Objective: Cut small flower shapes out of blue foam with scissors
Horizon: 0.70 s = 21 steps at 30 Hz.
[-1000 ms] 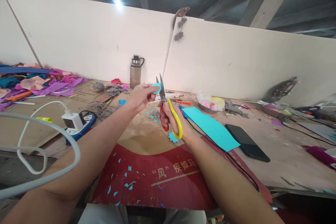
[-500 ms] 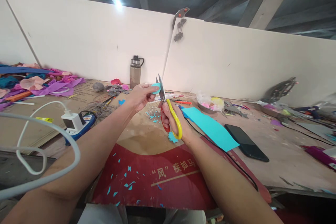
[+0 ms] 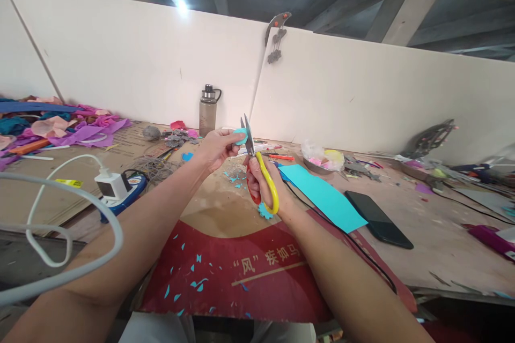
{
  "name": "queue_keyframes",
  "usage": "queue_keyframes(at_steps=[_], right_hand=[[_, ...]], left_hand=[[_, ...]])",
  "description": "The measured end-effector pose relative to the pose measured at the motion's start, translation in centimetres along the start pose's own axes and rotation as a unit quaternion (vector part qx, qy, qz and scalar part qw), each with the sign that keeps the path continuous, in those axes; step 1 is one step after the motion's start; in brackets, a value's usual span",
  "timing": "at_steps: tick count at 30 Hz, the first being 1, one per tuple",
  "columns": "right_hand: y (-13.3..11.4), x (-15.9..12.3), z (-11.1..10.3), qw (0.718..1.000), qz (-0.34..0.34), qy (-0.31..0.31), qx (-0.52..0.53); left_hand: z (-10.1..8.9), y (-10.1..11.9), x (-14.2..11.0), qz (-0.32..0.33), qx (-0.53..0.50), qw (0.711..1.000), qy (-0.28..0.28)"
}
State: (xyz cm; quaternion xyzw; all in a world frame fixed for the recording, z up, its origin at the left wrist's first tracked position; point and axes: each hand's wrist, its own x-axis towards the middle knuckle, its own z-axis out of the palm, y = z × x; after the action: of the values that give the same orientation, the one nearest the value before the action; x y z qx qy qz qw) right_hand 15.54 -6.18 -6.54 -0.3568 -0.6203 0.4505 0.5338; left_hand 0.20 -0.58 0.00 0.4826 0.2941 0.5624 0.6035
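Between the thumb and fingers of my left hand [image 3: 221,147] is a small rounded turquoise paper piece [image 3: 241,135]. My right hand [image 3: 265,179] is closed round the handles of a pair of scissors [image 3: 267,182], one loop yellow and the other red. Their blades point up, slightly parted, right beside the paper's edge; whether they touch it I cannot tell. Below my right hand, a scallop-edged turquoise paper cutout [image 3: 264,210] lies on the board. Small turquoise scraps [image 3: 199,283] are scattered over the red board [image 3: 273,295].
A turquoise paper sheet [image 3: 322,195] lies right of my hands, beside a black phone [image 3: 378,220] and a black cable. Behind stands a bottle [image 3: 207,112]. At left are a charger on a power strip [image 3: 124,198], a looping white cable [image 3: 116,257] and coloured paper [image 3: 84,131].
Almost nothing differs. The paper piece in my left hand and the scissor blades have shifted very slightly; both hands keep their hold.
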Motion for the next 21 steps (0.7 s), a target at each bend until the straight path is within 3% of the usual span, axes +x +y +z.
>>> queue_keyframes(at_steps=[21], right_hand=[[-0.77, -0.13, 0.33, 1.000, 0.012, 0.020, -0.007]], left_hand=[[0.35, 0.44, -0.43, -0.007, 0.021, 1.000, 0.017]])
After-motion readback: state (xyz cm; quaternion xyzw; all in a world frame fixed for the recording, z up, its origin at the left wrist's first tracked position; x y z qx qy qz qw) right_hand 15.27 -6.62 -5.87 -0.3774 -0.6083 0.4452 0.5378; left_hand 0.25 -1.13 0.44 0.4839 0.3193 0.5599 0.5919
